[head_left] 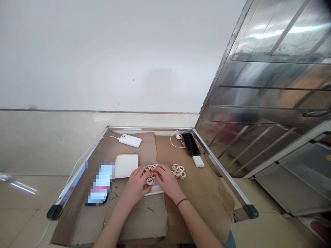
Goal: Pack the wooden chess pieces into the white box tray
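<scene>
At the far left of the frame, a white cable (77,168) runs up over the metal rail to a white power bank (130,140), above centre-left on the cardboard (207,199). Below it, in the lower left, lies a lit phone (99,187), its screen blurred out; just right of that is a white square panel (126,166) with a reddish edge, close beside the left hand and narrowing the room there.

Low in the centre, the left hand (139,181) curls part-open, thumb and fingers around a black-marked disc (149,181); whether it is gripped I cannot tell. Red-marked discs (152,167) sit between the hands over a white box (155,190). The right hand (165,178) bends its fingers down over them, partly hiding them; its hold cannot be told.

Just right of it, more black-marked pieces (177,174) cluster together. Beyond are white earphones (178,136), a dark phone (190,144) and a white charger (198,161), then a metal door (258,86).
</scene>
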The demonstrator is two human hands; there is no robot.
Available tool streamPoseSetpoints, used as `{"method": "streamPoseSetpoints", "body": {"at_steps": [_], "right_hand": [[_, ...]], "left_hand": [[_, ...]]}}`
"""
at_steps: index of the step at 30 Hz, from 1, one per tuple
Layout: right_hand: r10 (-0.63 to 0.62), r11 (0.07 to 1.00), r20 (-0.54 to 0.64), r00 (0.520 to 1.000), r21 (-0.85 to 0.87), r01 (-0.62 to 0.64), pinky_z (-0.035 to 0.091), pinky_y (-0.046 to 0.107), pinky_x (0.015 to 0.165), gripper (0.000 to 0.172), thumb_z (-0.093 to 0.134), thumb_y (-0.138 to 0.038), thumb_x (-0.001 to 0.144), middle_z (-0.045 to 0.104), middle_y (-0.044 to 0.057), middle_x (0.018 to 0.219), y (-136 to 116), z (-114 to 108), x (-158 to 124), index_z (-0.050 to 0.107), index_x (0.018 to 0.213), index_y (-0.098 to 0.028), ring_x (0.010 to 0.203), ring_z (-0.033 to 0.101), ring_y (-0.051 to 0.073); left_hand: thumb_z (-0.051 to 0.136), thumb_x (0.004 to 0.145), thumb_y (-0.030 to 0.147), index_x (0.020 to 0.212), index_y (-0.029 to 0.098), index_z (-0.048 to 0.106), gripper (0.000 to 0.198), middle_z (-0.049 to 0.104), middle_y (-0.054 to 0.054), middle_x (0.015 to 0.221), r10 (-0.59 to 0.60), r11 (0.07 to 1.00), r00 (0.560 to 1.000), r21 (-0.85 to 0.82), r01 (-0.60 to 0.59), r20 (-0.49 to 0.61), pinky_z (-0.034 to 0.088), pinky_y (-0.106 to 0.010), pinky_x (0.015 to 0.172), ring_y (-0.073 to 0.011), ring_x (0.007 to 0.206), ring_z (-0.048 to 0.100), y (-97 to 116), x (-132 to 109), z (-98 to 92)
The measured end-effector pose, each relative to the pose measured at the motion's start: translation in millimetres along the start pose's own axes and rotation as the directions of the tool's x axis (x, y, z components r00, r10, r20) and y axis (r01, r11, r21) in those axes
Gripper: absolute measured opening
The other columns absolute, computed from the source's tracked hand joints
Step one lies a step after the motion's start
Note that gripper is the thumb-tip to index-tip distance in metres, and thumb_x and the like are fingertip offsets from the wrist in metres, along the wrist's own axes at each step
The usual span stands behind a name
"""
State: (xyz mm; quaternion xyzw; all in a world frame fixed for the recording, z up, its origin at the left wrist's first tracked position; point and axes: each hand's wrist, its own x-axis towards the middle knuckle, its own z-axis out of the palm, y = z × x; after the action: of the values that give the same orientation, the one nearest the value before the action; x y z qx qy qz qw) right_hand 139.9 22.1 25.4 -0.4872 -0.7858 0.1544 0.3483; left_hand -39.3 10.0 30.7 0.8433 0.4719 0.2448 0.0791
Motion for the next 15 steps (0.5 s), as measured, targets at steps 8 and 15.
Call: {"method": "streamPoseSetpoints", "body": {"at_steps": [8,15], "right_hand": [[0.006,0.995,0.060,0.998,-0.102,0.000,0.045,0.035,0.086,0.031,0.052,0.001,0.073,0.060,0.006,0.106,3.3,-7.2,-6.5,0.061,0.093,-0.021,0.099,0.053,0.020],[-0.009,0.996,0.055,0.998,-0.088,0.014,0.045,0.035,0.086,0.027,0.054,-0.003,0.075,0.059,0.006,0.107,0.9,-7.6,-6.0,0.062,0.092,-0.021,0.099,0.052,0.021]], "left_hand": [[0.062,0.074,0.010,0.095,0.024,0.060,0.026,0.057,-0.007,0.124,0.061,0.998,0.998,-0.022,-0.060,0.031,0.044,-0.044,0.099,-0.0245,0.119,0.052,-6.7,2.7,2.1],[0.065,0.077,0.019,0.095,0.025,0.061,0.020,0.057,-0.006,0.126,0.058,0.998,0.998,0.006,-0.058,0.035,0.042,-0.046,0.099,-0.0253,0.121,0.049,1.6,5.9,-0.5]]}}
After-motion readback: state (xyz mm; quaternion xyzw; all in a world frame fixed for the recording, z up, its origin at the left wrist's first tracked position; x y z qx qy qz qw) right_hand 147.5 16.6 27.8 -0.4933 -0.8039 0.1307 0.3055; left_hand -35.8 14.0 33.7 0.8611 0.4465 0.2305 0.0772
